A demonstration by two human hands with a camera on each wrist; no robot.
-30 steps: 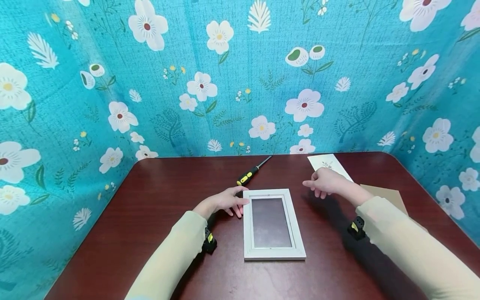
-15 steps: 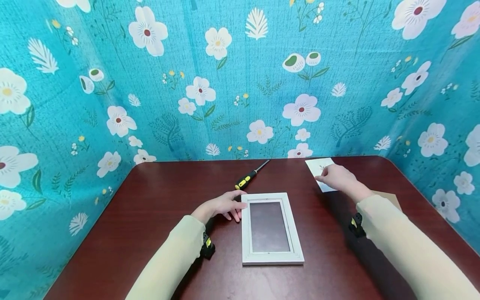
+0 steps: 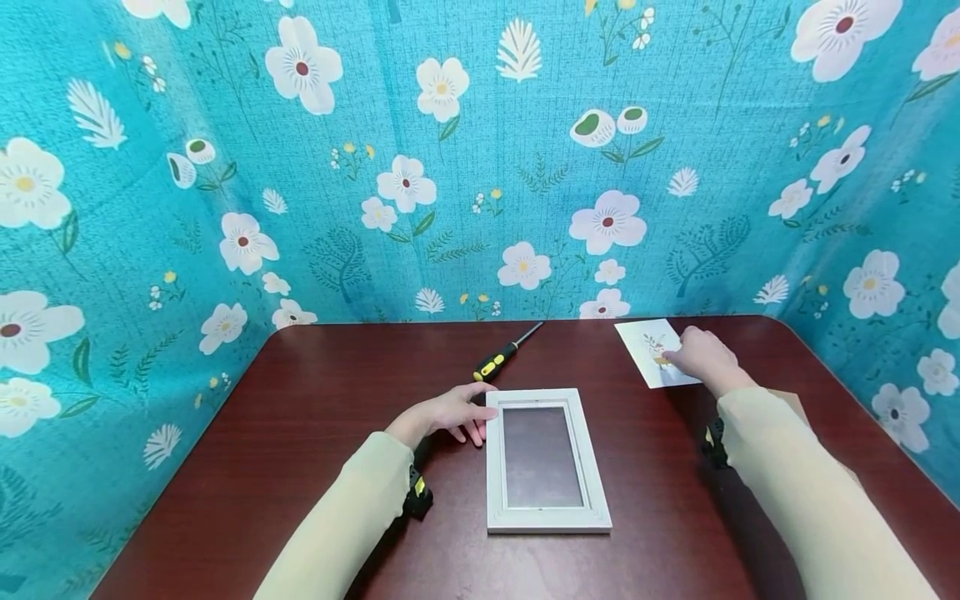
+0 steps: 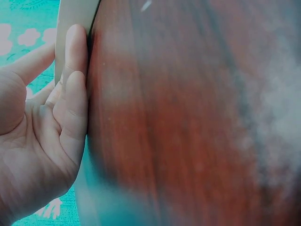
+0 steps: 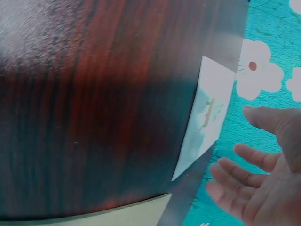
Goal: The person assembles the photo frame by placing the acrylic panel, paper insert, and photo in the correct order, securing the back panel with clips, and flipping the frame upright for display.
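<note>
A white picture frame (image 3: 497, 467) lies flat on the table, its dark panel surrounded by the white border. My left hand (image 3: 450, 412) pinches its upper left edge, thumb on top and the other fingers along the side; the left wrist view shows them against the frame's edge (image 4: 75, 14). Toward the back right, my right hand (image 3: 705, 358) hovers over the right side of a white card (image 3: 637, 337) printed with a plant picture. Seen from the right wrist, that hand's fingers are spread and hold nothing, apart from the card (image 5: 207, 106).
Behind the picture frame lies a black and yellow screwdriver (image 3: 497, 363), its shaft pointing back right. A tan board (image 3: 791, 406) rests at the right, partly hidden by the right sleeve. A blue flowered cloth (image 3: 480, 167) hangs around the dark red table (image 3: 337, 367).
My right hand has moved from in front of the card to the right over it, and its curled fingers have loosened. My left hand stays at the picture frame. The view has tilted slightly.
</note>
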